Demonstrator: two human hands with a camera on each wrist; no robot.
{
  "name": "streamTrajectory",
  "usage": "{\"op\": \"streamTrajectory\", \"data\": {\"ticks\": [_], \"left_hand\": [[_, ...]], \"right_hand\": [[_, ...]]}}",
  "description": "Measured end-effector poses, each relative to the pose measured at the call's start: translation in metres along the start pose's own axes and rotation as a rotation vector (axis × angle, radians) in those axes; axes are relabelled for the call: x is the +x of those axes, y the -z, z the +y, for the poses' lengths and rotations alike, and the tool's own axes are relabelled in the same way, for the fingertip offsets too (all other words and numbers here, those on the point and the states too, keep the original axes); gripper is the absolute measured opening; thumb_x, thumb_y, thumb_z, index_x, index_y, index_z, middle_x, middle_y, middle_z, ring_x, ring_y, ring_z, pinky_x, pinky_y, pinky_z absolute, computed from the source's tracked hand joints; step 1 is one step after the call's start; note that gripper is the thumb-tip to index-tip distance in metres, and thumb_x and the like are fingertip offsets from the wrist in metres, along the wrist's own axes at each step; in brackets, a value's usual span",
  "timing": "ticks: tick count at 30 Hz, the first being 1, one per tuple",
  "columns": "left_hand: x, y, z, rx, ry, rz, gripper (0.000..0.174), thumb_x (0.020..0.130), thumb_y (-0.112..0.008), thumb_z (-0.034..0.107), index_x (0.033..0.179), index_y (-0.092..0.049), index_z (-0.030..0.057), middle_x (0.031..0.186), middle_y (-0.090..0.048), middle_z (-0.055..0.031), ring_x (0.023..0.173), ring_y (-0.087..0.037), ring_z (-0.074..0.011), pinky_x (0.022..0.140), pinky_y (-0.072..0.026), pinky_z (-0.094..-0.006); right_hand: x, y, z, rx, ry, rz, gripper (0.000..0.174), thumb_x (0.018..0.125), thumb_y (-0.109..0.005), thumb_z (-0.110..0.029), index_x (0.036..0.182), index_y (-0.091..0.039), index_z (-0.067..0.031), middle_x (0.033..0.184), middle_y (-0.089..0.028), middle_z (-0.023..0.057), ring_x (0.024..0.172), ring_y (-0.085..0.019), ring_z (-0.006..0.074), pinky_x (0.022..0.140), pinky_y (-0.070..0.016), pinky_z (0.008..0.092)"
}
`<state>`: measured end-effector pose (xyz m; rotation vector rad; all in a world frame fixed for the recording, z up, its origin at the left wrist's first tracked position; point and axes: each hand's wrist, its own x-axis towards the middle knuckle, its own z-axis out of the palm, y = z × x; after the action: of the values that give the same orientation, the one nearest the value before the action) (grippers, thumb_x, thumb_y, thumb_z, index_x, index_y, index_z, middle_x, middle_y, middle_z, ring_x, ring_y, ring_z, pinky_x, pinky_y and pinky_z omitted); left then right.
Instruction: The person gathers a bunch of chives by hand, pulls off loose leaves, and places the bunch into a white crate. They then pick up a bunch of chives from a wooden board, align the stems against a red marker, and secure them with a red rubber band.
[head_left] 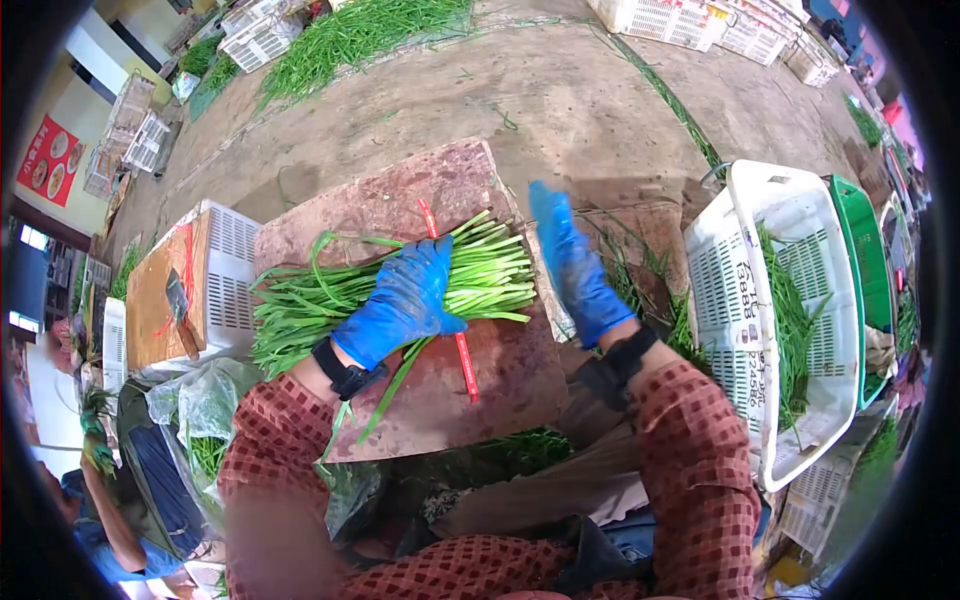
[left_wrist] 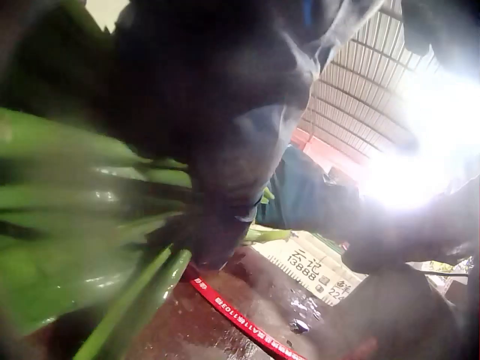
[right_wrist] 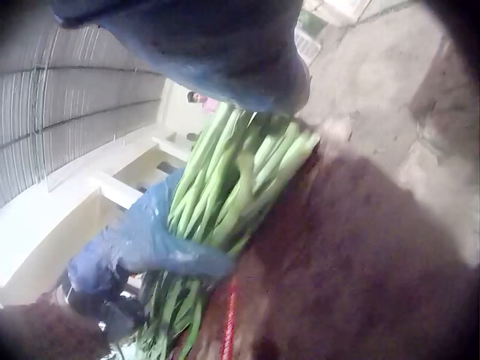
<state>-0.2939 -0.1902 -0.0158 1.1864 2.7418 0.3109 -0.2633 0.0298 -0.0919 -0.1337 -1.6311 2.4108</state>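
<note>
A bundle of long green stalks (head_left: 490, 275) lies across a reddish board (head_left: 500, 370), cut ends to the right, leaves to the left. Over its middle, my blue-gloved left hand (head_left: 400, 300) grips the stalks, thumb toward me. Beneath the bundle runs a red printed strap (head_left: 467, 368), showing at both sides; the left wrist view also shows the strap (left_wrist: 240, 322). My gloved right hand (head_left: 575, 265) is raised just right of the cut ends, fingers straight and holding nothing. In the right wrist view, the left hand (right_wrist: 150, 240) wraps the stalks (right_wrist: 217, 172).
On the right stand a white crate (head_left: 725, 280) with loose greens and a green crate (head_left: 862, 240). At left, a knife (head_left: 180, 305) lies on a cardboard-topped white crate (head_left: 230, 270), with a plastic bag (head_left: 185, 400) nearer me. Another person's arm (head_left: 110, 510) shows at lower left.
</note>
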Motion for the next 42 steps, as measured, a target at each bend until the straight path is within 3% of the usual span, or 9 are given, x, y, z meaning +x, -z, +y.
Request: {"op": "streamTrajectory", "data": {"ticks": [6,9,15,18,22,26,38,40,42], "left_hand": [[-0.002,-0.004,-0.007,0.013,-0.026,0.018,0.091,0.050,-0.084,0.038,0.123,-0.044,-0.0013,0.105,-0.054,-0.0208,0.096,-0.054,-0.0360,0.085,-0.0453,-0.0442],[-0.002,-0.005,0.002,0.063,0.034,0.030,0.090,0.049,-0.084,0.038,0.121,-0.044,0.0000,0.105,-0.052,-0.0200,0.097,-0.051,-0.0361,0.083,-0.0445,-0.0451],[-0.008,-0.009,0.007,0.160,-0.017,0.225,0.089,0.048,-0.084,0.037,0.119,-0.044,0.0006,0.111,-0.050,-0.0210,0.105,-0.049,-0.0388,0.087,-0.0418,-0.0441],[-0.010,-0.015,0.000,0.273,-0.029,0.407,0.091,0.048,-0.084,0.037,0.121,-0.043,0.0035,0.113,-0.052,-0.0191,0.107,-0.050,-0.0375,0.091,-0.0392,-0.0425],[0.000,-0.015,-0.019,-0.001,-0.011,0.044,0.089,0.047,-0.085,0.042,0.116,-0.046,0.0024,0.097,-0.058,-0.0150,0.094,-0.058,-0.0322,0.081,-0.0444,-0.0415],[0.005,-0.014,-0.025,-0.086,0.036,-0.055,0.093,0.047,-0.086,0.047,0.118,-0.047,0.0006,0.101,-0.058,-0.0187,0.095,-0.058,-0.0356,0.080,-0.0470,-0.0419],[0.001,-0.030,-0.039,-0.282,-0.052,0.086,0.127,0.041,-0.090,0.048,0.138,-0.025,-0.0018,0.121,-0.050,-0.0216,0.110,-0.052,-0.0359,0.098,-0.0405,-0.0403],[-0.002,-0.023,-0.029,-0.239,-0.018,0.082,0.127,0.042,-0.090,0.047,0.138,-0.023,-0.0024,0.121,-0.050,-0.0224,0.109,-0.052,-0.0365,0.097,-0.0408,-0.0409],[-0.002,-0.018,-0.022,-0.186,0.008,0.074,0.127,0.042,-0.090,0.046,0.138,-0.022,-0.0030,0.120,-0.050,-0.0231,0.108,-0.053,-0.0372,0.096,-0.0412,-0.0415]], "right_hand": [[-0.003,-0.028,-0.026,0.218,-0.230,-0.085,0.047,0.099,-0.042,-0.034,0.133,-0.045,-0.0004,0.126,-0.054,0.0070,0.116,-0.049,0.0141,0.099,-0.0368,0.0270],[0.024,-0.019,-0.024,-0.472,0.366,-0.204,0.042,0.095,-0.048,-0.031,0.125,-0.053,-0.0009,0.114,-0.063,0.0128,0.104,-0.060,0.0249,0.093,-0.0443,0.0327],[0.048,-0.044,0.023,-1.405,0.759,-0.465,0.039,0.092,-0.041,-0.037,0.104,-0.064,-0.0074,0.098,-0.064,0.0174,0.092,-0.061,0.0335,0.084,-0.0478,0.0422],[0.022,-0.052,-0.019,-1.304,0.281,-0.643,0.040,0.092,-0.038,-0.038,0.090,-0.066,-0.0086,0.085,-0.064,0.0202,0.082,-0.061,0.0370,0.079,-0.0476,0.0442],[0.023,-0.050,-0.030,-1.019,0.032,-0.496,0.051,0.091,-0.038,-0.049,0.085,-0.066,-0.0070,0.086,-0.064,0.0218,0.083,-0.061,0.0388,0.077,-0.0473,0.0457],[0.017,-0.031,-0.062,-0.531,0.266,-0.141,0.024,0.085,-0.064,-0.024,0.097,-0.066,-0.0028,0.084,-0.068,0.0089,0.079,-0.063,0.0138,0.073,-0.0489,0.0270],[-0.045,-0.007,-0.059,-1.138,0.394,-0.379,0.030,0.072,-0.071,-0.032,0.091,-0.066,-0.0092,0.080,-0.064,0.0136,0.071,-0.062,0.0325,0.065,-0.0509,0.0398],[-0.047,-0.011,-0.063,-1.014,-0.161,-0.202,0.025,0.073,-0.071,-0.031,0.083,-0.066,-0.0078,0.072,-0.064,0.0140,0.067,-0.062,0.0333,0.062,-0.0498,0.0402],[-0.046,-0.013,-0.049,-0.883,-0.130,-0.115,0.021,0.075,-0.070,-0.028,0.078,-0.066,-0.0078,0.069,-0.064,0.0154,0.066,-0.063,0.0334,0.060,-0.0493,0.0392]]}}
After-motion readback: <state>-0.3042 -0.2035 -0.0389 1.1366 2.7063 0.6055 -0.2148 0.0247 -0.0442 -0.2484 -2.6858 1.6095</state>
